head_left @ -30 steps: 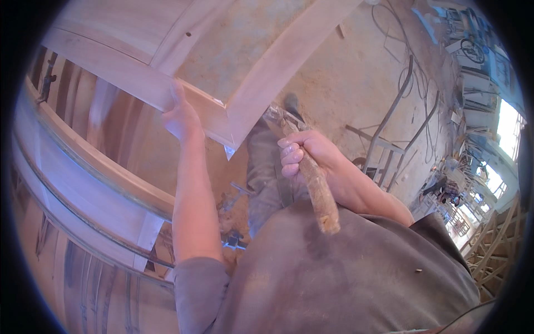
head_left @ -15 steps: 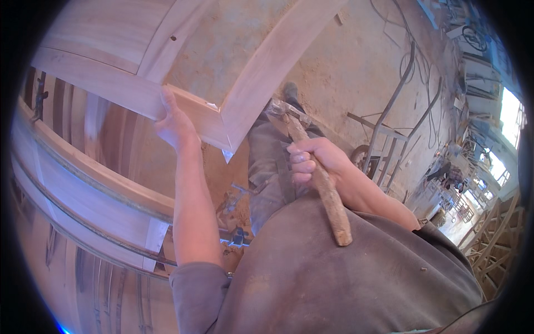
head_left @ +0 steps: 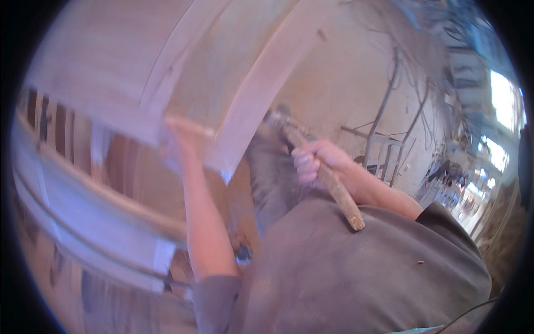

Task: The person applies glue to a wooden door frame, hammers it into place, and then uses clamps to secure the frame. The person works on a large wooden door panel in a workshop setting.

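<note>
While your right hand [head_left: 317, 161] has slid no further along the handle since a second ago, the hammer [head_left: 317, 167] has swung: its head, which sat low near your lap, now lies up close to the frame [head_left: 261, 94], near the lower end of the rail; whether it touches the wood, you cannot tell through the blur. The frame corner has also shifted toward you and fills more of the head view, so I judge that you are mid-stroke, driving or tapping the joint near that corner. Your right fingers are clenched round the wooden handle about midway, the butt end pointing down toward your chest and grey shirt [head_left: 356, 273]. Your left hand [head_left: 178, 139] is raised with the forearm nearly upright, pressed against the frame's lower edge by the corner; its fingers are too smeared to tell whether they grip the edge or only brace it. Pale boards [head_left: 83, 206] lie below left, cables [head_left: 389, 106] on the floor beyond.
</note>
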